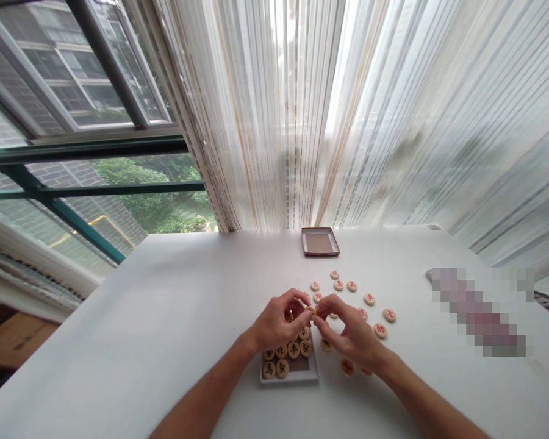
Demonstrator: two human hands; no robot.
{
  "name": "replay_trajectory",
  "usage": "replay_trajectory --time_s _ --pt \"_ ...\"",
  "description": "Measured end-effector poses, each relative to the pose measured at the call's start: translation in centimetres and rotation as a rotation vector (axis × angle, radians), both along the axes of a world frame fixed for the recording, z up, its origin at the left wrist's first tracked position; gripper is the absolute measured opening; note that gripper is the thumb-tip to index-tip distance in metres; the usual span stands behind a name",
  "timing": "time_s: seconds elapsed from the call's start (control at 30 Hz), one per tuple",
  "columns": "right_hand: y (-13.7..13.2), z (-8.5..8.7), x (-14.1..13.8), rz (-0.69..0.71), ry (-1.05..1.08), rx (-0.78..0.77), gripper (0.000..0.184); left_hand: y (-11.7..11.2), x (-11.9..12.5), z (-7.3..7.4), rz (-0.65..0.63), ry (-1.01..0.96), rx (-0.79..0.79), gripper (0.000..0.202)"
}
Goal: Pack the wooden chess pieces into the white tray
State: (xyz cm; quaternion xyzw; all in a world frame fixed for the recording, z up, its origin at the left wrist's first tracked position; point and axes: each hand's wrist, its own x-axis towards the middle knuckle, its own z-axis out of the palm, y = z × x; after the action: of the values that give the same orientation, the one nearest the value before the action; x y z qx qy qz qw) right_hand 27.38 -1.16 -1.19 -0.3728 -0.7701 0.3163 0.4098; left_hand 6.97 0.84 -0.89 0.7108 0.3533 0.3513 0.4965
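Curtain (274, 122): sheer and striped in white, grey and tan, filling the far side of the room down to the desk's back edge.
Desk (119, 329): plain white, matt, bare across its left half; soft daylight and shadow on the top.
Window (96, 146): dark and green frame at the left, with a brick building (73, 73) and greenery (155, 177) beyond.
Carton (16, 338): brown, low at the left, beside the desk.
Pixelated patch (476, 314): on the right of the desk; what lies beneath cannot be told.
Left hand (279, 320): above the box, thumb and finger pinching the held piece.
Right hand (348, 332): facing the left, fingertips on the same piece.
Box (290, 381): shallow, pale-rimmed, near the desk's front; a bare patch shows in its lowest row.
Tray (320, 242): brown-edged, well behind the box, near the curtain.
Red-marked pieces (389, 315): round, scattered behind, beside and below the right hand.
Black-marked pieces (281, 368): set in rows in the box, partly covered by the left hand; another lies just outside.
Held piece (312, 313): between both hands' fingertips, raised above the box's far right corner.
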Motion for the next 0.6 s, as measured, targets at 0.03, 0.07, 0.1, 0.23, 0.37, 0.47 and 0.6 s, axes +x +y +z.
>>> replay_trajectory --time_s 0.03,0.07,0.1,0.23,0.37,0.47,0.6 --pt "-0.01 -0.01 -0.01 0.001 -0.006 0.000 0.003 -0.01 0.02 0.02 0.012 0.003 0.001 0.025" --pt "-0.02 -0.02 -0.01 0.000 -0.011 0.000 0.003 -0.03 0.04 0.04 0.020 0.004 0.002 0.025" --pt "-0.03 -0.02 -0.02 -0.001 -0.014 0.000 0.003 -0.05 0.05 0.06 0.023 0.005 0.001 0.026" --pt "-0.04 0.01 0.00 -0.006 -0.015 0.008 0.003 -0.11 0.00 0.09 0.016 0.000 -0.015 0.025" --pt "-0.02 0.08 0.07 -0.011 -0.018 0.020 0.004 -0.05 -0.13 -0.03 0.001 -0.012 -0.027 0.022" --pt "-0.02 0.10 0.16 -0.006 -0.026 0.015 0.003 -0.02 -0.18 -0.08 -0.011 -0.013 -0.020 0.021" --pt "0.01 0.15 0.21 -0.013 -0.024 0.006 0.004 -0.16 -0.19 0.13 -0.037 -0.005 -0.012 0.020"
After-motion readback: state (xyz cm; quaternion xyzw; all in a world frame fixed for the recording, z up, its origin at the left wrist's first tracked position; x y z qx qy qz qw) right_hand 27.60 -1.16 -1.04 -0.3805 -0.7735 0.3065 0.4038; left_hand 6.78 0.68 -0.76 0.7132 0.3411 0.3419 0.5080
